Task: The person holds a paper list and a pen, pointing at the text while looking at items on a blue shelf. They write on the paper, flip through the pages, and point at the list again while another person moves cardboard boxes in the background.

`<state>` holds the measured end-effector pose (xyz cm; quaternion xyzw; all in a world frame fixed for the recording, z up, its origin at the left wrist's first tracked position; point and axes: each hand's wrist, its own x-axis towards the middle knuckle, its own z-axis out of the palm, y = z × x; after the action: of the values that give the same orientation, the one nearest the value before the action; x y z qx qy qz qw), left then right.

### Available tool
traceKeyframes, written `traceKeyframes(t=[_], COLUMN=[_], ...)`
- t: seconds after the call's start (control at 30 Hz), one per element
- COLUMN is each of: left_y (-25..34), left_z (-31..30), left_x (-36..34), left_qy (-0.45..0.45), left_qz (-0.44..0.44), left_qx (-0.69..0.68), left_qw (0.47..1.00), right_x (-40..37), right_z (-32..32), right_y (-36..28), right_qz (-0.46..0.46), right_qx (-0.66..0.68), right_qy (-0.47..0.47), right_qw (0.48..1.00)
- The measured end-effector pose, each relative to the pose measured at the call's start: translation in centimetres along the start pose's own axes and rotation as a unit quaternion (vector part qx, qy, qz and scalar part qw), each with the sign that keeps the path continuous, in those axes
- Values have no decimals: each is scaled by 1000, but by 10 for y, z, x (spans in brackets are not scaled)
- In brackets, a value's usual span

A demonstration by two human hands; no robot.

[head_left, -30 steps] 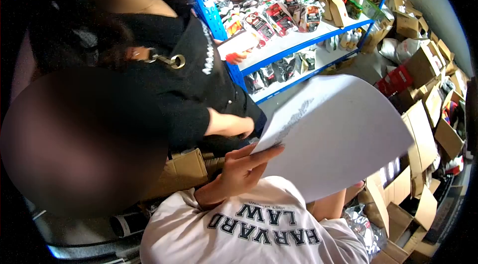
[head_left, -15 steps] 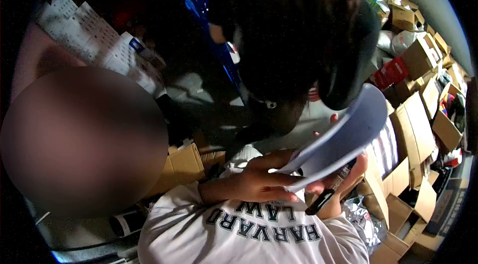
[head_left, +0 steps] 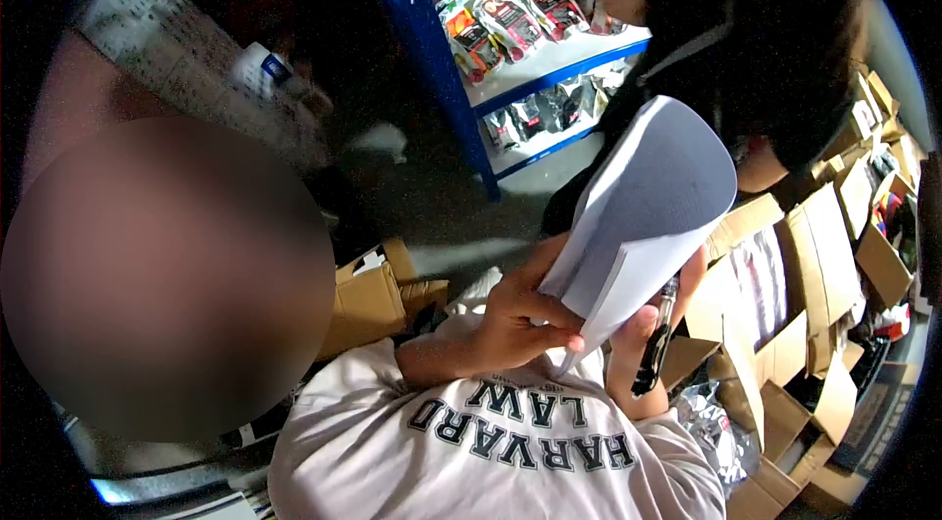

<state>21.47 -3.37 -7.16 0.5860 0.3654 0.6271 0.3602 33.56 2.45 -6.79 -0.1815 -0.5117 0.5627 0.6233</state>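
A curled stack of white paper sheets [head_left: 659, 188] is held up in front of my chest. My left hand [head_left: 525, 316] is closed on its lower left edge, thumb in front. On the right, my right hand [head_left: 643, 329] supports the stack from behind and below, partly hidden by the paper. A dark pen with a clear barrel [head_left: 655, 348] is gripped in that same hand, pointing down. Below both hands is my white shirt [head_left: 471, 451] with dark lettering.
Across from me a person in dark clothes [head_left: 746, 39] stands beside a blue-framed shelf [head_left: 559, 74] with packaged pouches [head_left: 510, 20]. Open cardboard boxes [head_left: 819, 250] are piled on the right. Another box [head_left: 368, 309] sits at left, near a large blurred round patch.
The paper stack has tilted more upright and moved slightly left. The person opposite has shifted right and back, uncovering the shelf and its pouches. The pen has turned steeper in my right hand.
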Motion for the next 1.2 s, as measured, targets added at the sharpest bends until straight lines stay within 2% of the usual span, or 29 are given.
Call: traceKeyframes(t=[0.07,0.17,0.2,0.23,0.3,0.37,0.43,0.5,0.57,0.63,0.7,0.77,0.83,0.9,0.97,1.07,1.17,1.2], left_y=[3,0,-2,-6,-3,-3,-3,-6,-9,-2,4,1,-2,-7,-8,-10,-13,-14], left_z=[1,1,3,-1,6,2,-2,-4,-22,-33,-42,-55,-65,-73,-75,-74,-75,-74], left_x=[-1,3,-2,7,1,5,5,3,9,20,24,23,20,21,18,15,14,14], left_qy=[-2,-7,12,-24,34,63,125,218,243,277,283,248,232,216,207,200,197,198], left_qz=[-31,-11,-46,48,-19,-14,-52,-132,-84,-69,-70,-47,-34,-62,-82,-76,-66,-63], left_qx=[4,3,-21,27,-8,73,86,27,-14,-33,-42,-91,-138,-271,-373,-421,-429,-430], left_qw=[999,1000,999,998,999,995,987,967,966,958,956,963,962,936,901,882,879,878], right_x=[2,5,7,8,10,13,21,30,31,40,40,43,43,44,45,47,50,48], right_z=[5,3,3,5,8,6,-3,-3,-18,-35,-47,-54,-50,-53,-48,-45,-50,-44], right_y=[-1,7,5,4,3,6,10,-2,-2,0,-10,-11,1,4,8,21,21,20], right_qz=[19,16,39,53,81,70,49,70,133,73,85,146,132,125,133,126,166,157], right_qx=[-4,-5,20,34,62,69,63,142,115,30,-13,-91,-169,-147,-113,-91,-143,-110], right_qy=[6,3,-6,-9,-13,7,14,-21,-14,-39,-85,-129,-48,-86,-64,-35,-75,-47], right_qw=[1000,1000,999,998,995,995,997,987,984,996,993,977,976,977,983,987,973,980])
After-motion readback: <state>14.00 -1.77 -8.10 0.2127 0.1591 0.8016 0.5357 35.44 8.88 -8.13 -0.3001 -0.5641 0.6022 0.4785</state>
